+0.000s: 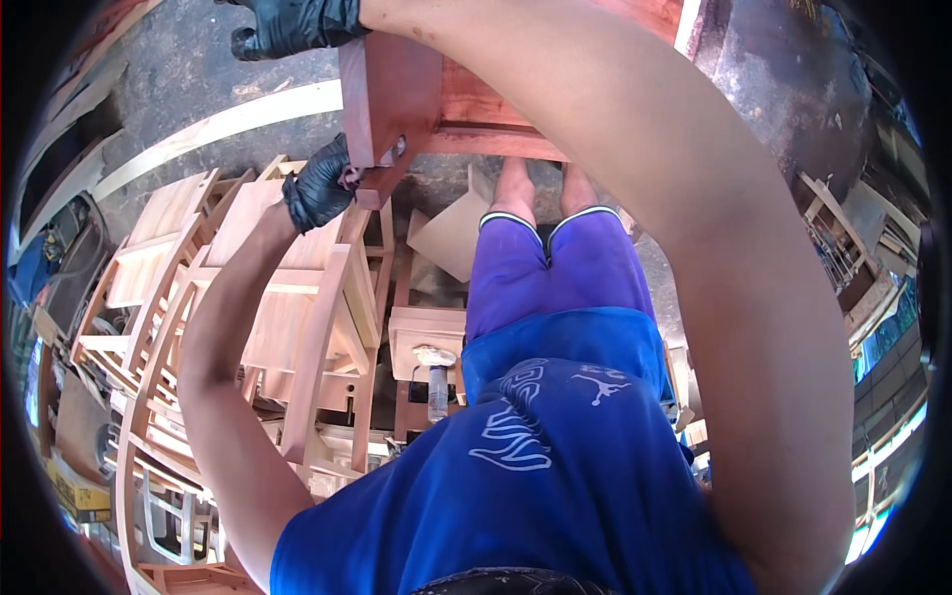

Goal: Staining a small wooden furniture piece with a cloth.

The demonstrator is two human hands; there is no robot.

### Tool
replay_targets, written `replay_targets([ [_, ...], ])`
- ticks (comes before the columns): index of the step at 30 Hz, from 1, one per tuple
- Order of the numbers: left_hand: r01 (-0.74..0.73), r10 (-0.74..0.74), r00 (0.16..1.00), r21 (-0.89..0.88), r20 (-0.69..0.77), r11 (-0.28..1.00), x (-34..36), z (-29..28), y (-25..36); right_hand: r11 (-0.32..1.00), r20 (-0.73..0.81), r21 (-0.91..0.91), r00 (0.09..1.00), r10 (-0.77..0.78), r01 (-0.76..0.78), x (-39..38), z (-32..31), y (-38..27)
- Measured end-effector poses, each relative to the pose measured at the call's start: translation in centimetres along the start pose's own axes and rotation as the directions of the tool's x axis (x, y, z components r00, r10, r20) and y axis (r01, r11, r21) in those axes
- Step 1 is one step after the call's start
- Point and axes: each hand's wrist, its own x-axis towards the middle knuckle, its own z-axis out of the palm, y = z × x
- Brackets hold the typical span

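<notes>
My left hand [322,185], in a black glove, is closed on a crumpled pinkish-grey rag [351,177] at the lower left corner of a reddish-brown wooden furniture piece [402,84]. A paler bit of similar material shows on the inner side of that corner. Across the top of the picture stretches my right arm. My right hand [297,25], also black-gloved, is just beyond the upper left of the piece, with thumb and fingers apart and nothing visible in them. The upper frame edge cuts off some of its fingertips.
Unfinished pale wooden chairs [288,297] crowd the left side, close to my left forearm. A clear bottle [437,392] stands near my left hip. Behind the piece, a long pale board [223,127] lies on the dark floor. Wood scraps [838,233] are at the right.
</notes>
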Motion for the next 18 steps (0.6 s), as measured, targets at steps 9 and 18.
replay_targets([
  [9, -0.038, 0.055, 0.998, 0.434, -0.027, 0.9, -0.5, 1.7, 1.7, 0.998, 0.017, -0.02, 0.998, -0.058, 0.058, 0.8, 0.5, -1.1],
  [18, 0.251, -0.2, 0.967, 0.478, -0.154, 0.842, -2.0, 3.8, 3.8, 0.998, 0.078, -0.061, 0.997, -0.01, 0.014, 1.1, 0.7, -0.6],
])
